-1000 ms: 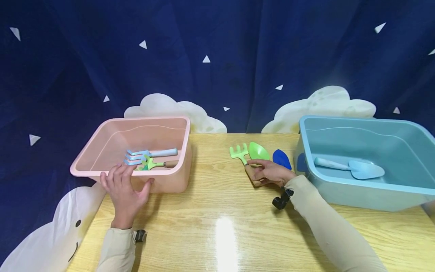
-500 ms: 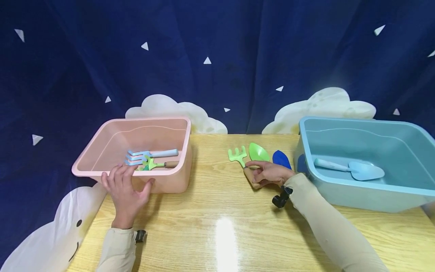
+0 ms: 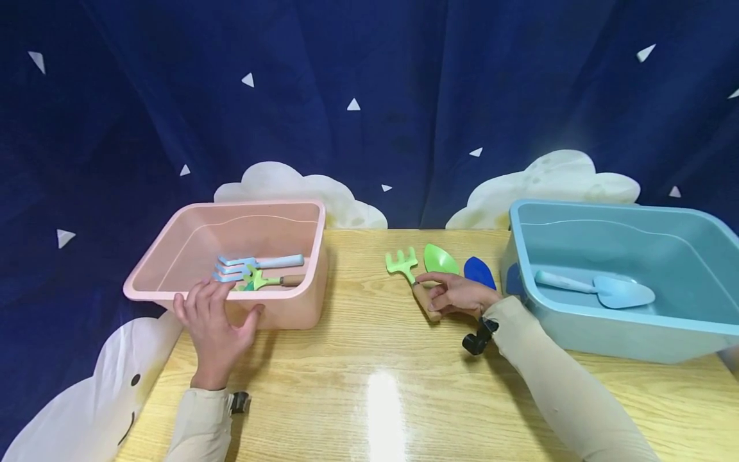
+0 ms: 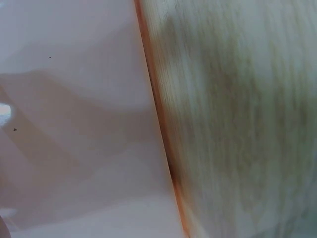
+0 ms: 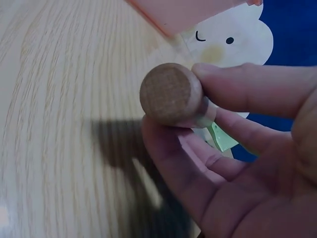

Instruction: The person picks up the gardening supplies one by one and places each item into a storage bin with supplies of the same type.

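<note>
My right hand (image 3: 462, 294) grips the wooden handle (image 3: 423, 298) of a light green hand rake (image 3: 401, 262), its tines pointing away from me. In the right wrist view the handle's round end (image 5: 166, 94) sits between thumb and fingers, above the table. My left hand (image 3: 215, 327) holds the front rim of a pink bin (image 3: 288, 311), fingers over the edge and thumb against the outer wall. Inside lie a light blue hand rake (image 3: 278, 261) and a green rake with a wooden handle (image 3: 265, 280); another green piece is partly hidden there.
A green trowel blade (image 3: 440, 258) and a dark blue one (image 3: 478, 273) lie beyond my right hand, their handles hidden. The blue bin (image 3: 623, 330) at right holds a light blue trowel (image 3: 623, 292). A dark blue curtain (image 3: 404, 115) hangs behind the wooden table (image 3: 323, 398).
The green rake's tines have swung slightly left and toward me as its handle turned in my right hand. My left hand has stayed on the pink bin's rim.
</note>
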{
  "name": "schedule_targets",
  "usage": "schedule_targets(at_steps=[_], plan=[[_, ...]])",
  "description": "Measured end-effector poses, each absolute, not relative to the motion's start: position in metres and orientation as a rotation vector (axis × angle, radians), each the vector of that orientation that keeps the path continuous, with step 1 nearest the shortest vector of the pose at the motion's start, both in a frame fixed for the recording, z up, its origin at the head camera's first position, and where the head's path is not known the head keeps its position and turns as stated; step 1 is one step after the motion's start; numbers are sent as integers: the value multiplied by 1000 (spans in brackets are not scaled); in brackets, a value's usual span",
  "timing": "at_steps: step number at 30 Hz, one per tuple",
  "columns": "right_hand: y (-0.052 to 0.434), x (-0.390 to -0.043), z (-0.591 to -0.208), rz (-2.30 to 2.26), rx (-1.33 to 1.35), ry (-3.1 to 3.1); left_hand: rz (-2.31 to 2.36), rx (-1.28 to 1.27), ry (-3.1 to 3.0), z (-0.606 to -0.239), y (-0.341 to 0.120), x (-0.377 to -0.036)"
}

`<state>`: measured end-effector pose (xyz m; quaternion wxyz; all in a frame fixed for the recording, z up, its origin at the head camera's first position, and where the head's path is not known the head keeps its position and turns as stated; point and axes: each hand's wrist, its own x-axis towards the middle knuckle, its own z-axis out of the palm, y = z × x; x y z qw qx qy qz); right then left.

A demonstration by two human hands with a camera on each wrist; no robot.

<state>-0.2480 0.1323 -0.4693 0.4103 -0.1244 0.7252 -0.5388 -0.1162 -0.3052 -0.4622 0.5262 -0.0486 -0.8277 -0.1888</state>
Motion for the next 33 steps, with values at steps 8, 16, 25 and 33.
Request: schedule_targets(at_steps=[8,16,25,33], plan=[[127,-247,-460,-1502,-333,1746,-467,-109,-2013,-462,-307,-115],[120,-241,-449,-1557,-364,1741,-468,-98,-2018,-463,-307,-114],[114,-241,-438,-1550,-408,1729,-465,-111,-2016,-463,-307,-114],[108,-242,-422,-1530,-469,1725,-472,-105,-2028,-464,-308,-115]])
